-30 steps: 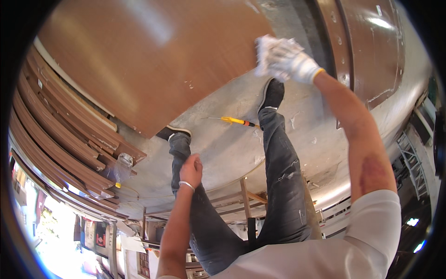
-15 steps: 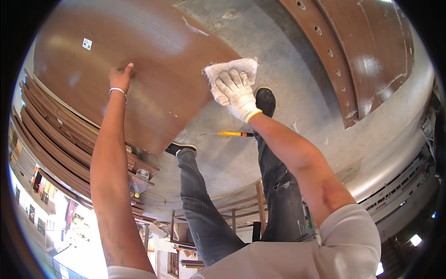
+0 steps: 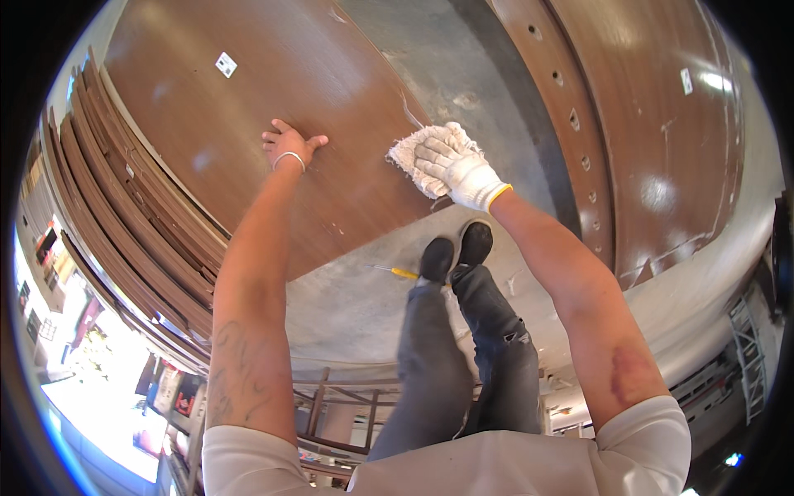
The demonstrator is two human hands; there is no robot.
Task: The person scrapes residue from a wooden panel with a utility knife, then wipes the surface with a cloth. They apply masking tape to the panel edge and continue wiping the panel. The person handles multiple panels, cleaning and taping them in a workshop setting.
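Note:
A large brown panel (image 3: 273, 74) with a small white label (image 3: 226, 64) lies before me. My bare left hand (image 3: 294, 147), with a white band at the wrist, rests on it, fingers spread. At the panel's right edge, near its close corner, my right hand (image 3: 457, 169) in a white knit glove presses a whitish fluffy cloth (image 3: 405, 157). The gloved fingers lie over the cloth, which overhangs the edge a little. What lies beneath the cloth is hidden.
A yellow-handled screwdriver (image 3: 404, 273) lies on the grey concrete floor (image 3: 347, 306), partly behind my shoe (image 3: 437, 258). Brown boards (image 3: 124, 207) are stacked at the left. To the right are a brown strip with holes (image 3: 574, 120) and another brown panel (image 3: 653, 149).
The left hand has moved right across the panel. My right hand and the cloth have shifted right and slightly nearer. My left foot has stepped in beside the right one; the view has shifted.

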